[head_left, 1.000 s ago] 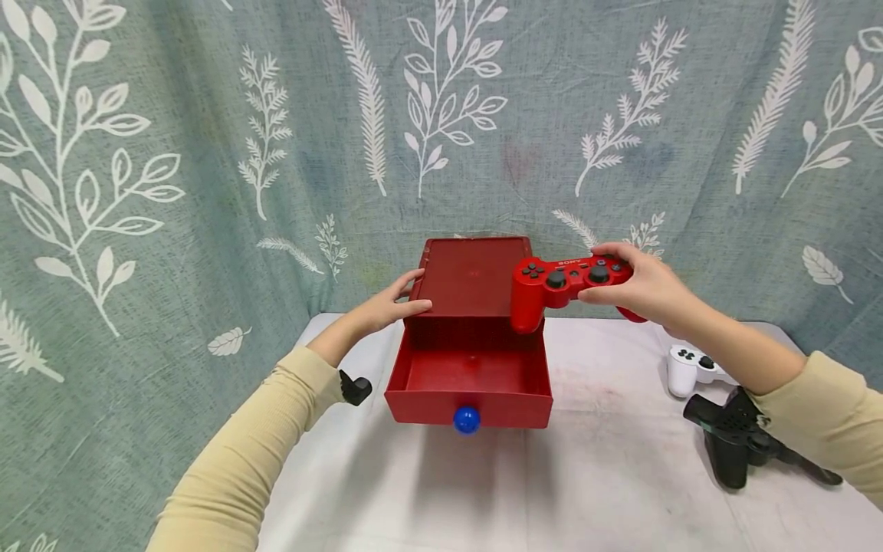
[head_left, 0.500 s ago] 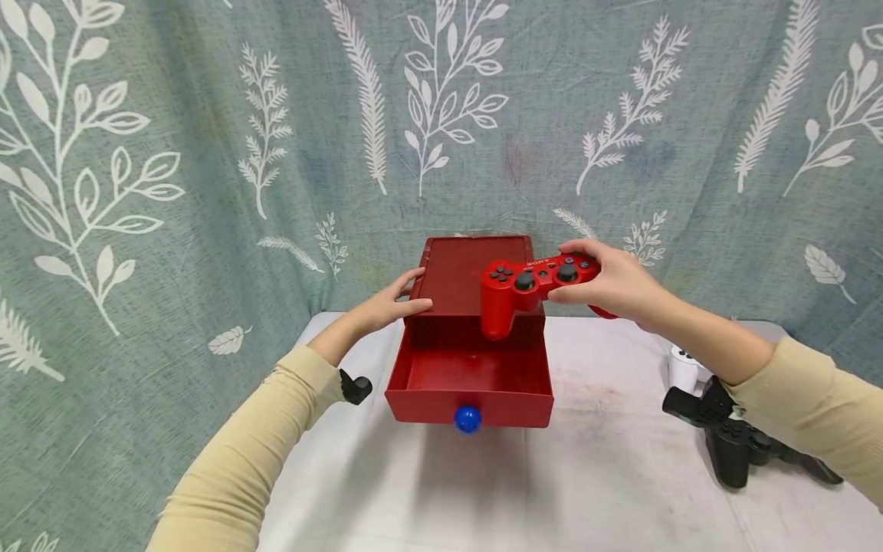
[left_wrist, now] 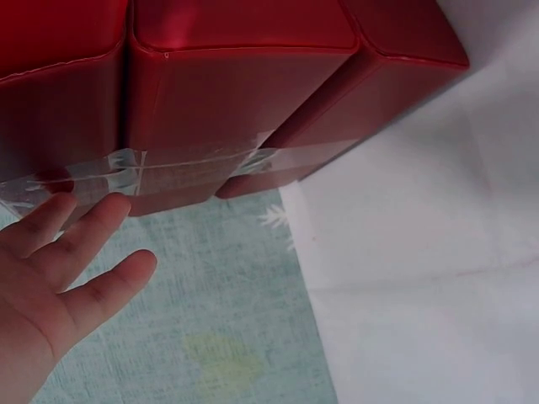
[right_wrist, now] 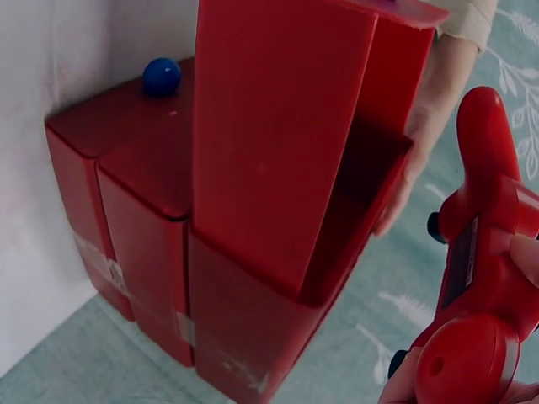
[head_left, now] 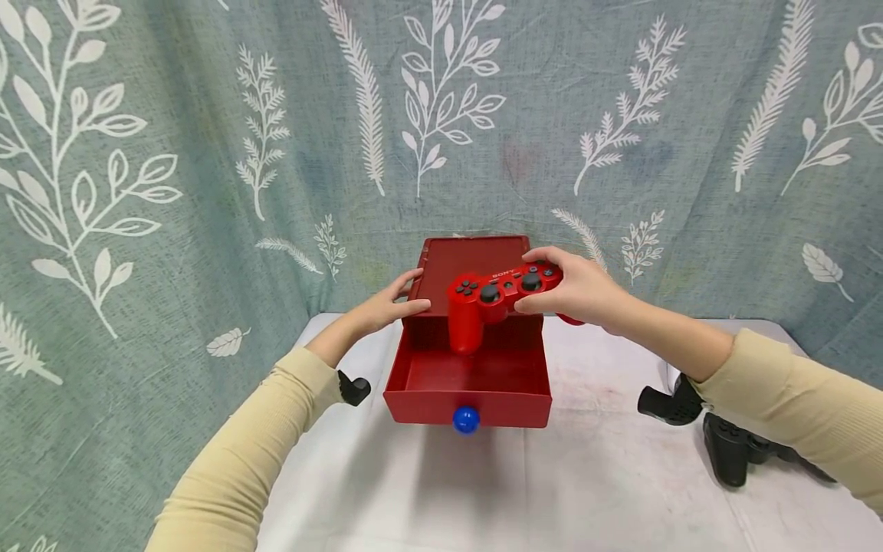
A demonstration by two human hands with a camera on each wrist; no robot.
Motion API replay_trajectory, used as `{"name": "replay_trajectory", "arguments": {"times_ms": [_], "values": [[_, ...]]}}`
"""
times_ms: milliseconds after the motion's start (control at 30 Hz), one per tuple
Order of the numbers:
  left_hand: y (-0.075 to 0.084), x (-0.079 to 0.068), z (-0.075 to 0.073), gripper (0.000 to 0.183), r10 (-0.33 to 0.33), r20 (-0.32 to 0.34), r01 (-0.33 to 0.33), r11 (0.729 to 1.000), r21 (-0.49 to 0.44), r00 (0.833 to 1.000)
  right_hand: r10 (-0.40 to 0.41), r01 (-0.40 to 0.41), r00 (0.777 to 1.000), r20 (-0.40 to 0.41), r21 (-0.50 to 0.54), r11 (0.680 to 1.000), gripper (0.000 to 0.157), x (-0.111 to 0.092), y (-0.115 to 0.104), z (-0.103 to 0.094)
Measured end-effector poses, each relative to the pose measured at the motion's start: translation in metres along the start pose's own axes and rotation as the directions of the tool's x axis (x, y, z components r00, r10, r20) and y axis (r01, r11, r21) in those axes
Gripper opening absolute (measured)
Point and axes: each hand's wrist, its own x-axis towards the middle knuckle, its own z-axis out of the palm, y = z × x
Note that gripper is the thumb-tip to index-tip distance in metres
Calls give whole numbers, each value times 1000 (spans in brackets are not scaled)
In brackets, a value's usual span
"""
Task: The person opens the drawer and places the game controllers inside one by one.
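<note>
In the head view a red drawer unit (head_left: 476, 250) stands on the white table. Its top drawer (head_left: 428, 409), with a blue knob (head_left: 466, 419), is pulled out toward me; nothing shows inside it. My left hand (head_left: 382, 308) rests at the unit's upper left edge, thumb and fingers spread. My right hand (head_left: 582, 288) pinches a red Sony game controller (head_left: 493, 296) by its right end. The controller hangs tilted over the drawer's back part, hiding some of the unit's top. The right wrist view shows the controller's underside (right_wrist: 484, 286) beside the open drawer (right_wrist: 278, 135).
A black game controller (head_left: 726, 451) lies at the right of the table (head_left: 607, 475), partly under my right sleeve. Another pale thing behind that arm is mostly hidden. Clear tape (left_wrist: 194, 164) runs along the unit's stacked drawers. A leaf-patterned curtain (head_left: 469, 169) hangs behind.
My right hand has carried the red controller leftward and slightly down, from the unit's right side to over the drawer. The right sleeve now covers the white controller. My left hand stays put.
</note>
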Motion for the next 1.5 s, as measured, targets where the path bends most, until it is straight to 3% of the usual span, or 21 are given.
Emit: {"name": "replay_trajectory", "arguments": {"times_ms": [600, 833, 1133, 1333, 1500], "values": [[-1, 1, -1, 74, 17, 30, -16, 999, -36, 999, -46, 53, 996, 72, -87, 995, 65, 3, -15, 32], [-1, 1, -1, 74, 19, 25, -18, 1000, -18, 1000, -16, 26, 997, 81, -117, 993, 63, 5, -18, 36], [-1, 0, 0, 75, 11, 19, -11, 1000, 4, 1000, -33, 51, 996, 83, -224, 973, 60, 3, -17, 48], [-1, 0, 0, 75, 17, 16, -17, 1000, -3, 1000, -37, 52, 997, 70, -222, 974, 57, 4, -17, 53], [0, 0, 1, 75, 19, 13, -19, 1000, 2, 1000, 3, 20, 994, 113, -197, 980, 55, 2, -18, 53]]}}
